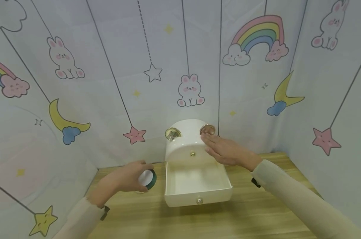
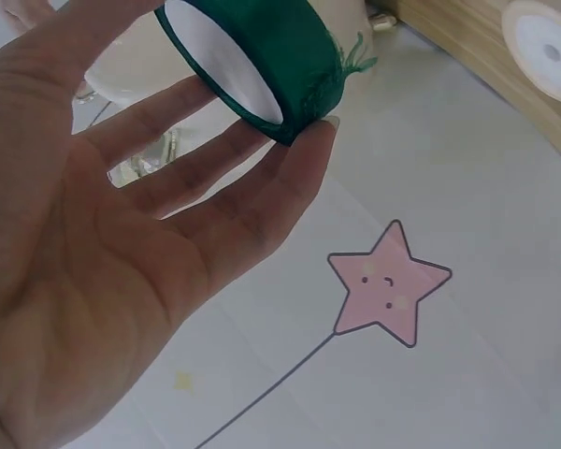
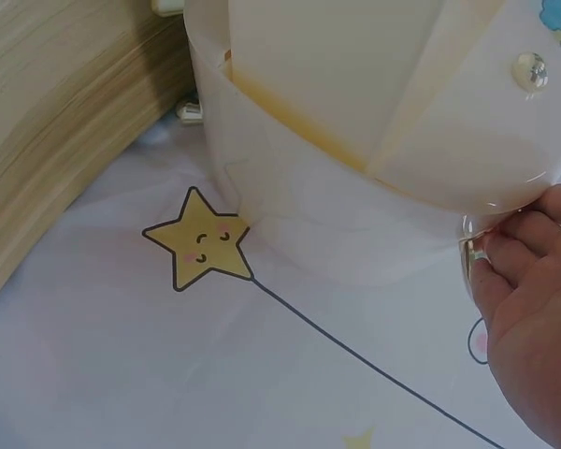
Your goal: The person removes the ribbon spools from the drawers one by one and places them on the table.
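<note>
My left hand (image 1: 129,177) grips a roll of dark green ribbon (image 2: 294,56) with a white core, thumb and fingers around its rim. In the left wrist view a frayed end hangs from the roll. To its right stands a glossy white storage box (image 1: 181,146) with a rounded top and two gold-rimmed ears. Its lower drawer (image 1: 198,199) is pulled out toward me, a clear round knob on the front. My right hand (image 1: 225,151) has its fingers fairly straight, the tips touching the box beside the right gold-rimmed ear (image 1: 207,129).
On the wooden table (image 1: 132,215), a white spool (image 2: 547,51) shows in the left wrist view; in the head view the left hand mostly hides it. A cloth backdrop (image 1: 156,109) printed with rabbits, stars and rainbows rises close behind the box and along both sides.
</note>
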`<state>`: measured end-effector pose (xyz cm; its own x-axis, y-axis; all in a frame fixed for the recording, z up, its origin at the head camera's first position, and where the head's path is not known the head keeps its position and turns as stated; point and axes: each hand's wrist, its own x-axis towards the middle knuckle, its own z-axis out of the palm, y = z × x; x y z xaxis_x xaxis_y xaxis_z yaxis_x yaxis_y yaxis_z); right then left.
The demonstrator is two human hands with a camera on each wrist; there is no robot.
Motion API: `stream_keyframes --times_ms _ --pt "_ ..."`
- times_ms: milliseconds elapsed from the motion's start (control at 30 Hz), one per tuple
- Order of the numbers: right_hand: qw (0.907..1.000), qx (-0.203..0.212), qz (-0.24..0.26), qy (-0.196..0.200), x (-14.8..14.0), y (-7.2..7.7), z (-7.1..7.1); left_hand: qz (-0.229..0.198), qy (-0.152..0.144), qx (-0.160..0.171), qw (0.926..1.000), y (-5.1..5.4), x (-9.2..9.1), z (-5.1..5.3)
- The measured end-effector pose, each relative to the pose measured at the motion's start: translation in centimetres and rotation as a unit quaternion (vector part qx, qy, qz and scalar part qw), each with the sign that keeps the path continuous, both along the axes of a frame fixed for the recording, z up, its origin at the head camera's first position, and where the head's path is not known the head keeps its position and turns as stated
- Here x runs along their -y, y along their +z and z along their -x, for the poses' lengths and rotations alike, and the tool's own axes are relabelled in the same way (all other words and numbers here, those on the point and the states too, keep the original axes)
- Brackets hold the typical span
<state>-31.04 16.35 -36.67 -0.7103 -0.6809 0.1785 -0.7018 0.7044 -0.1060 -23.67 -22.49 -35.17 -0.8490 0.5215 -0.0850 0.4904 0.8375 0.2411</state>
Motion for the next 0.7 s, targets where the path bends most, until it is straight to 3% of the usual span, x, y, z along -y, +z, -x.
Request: stream_keyframes --times_ms 300,700 --pt "1.0000 -0.005 0.003 -0.005 0.1 0.0 0.0 0.002 0.038 0.005 0.9993 -3.0 3.1 1.7" --pt "1.0000 -0.006 0.000 -0.003 0.1 -0.2 -0.2 -0.009 0.059 -0.012 0.9981 -6.9 7.4 3.9"
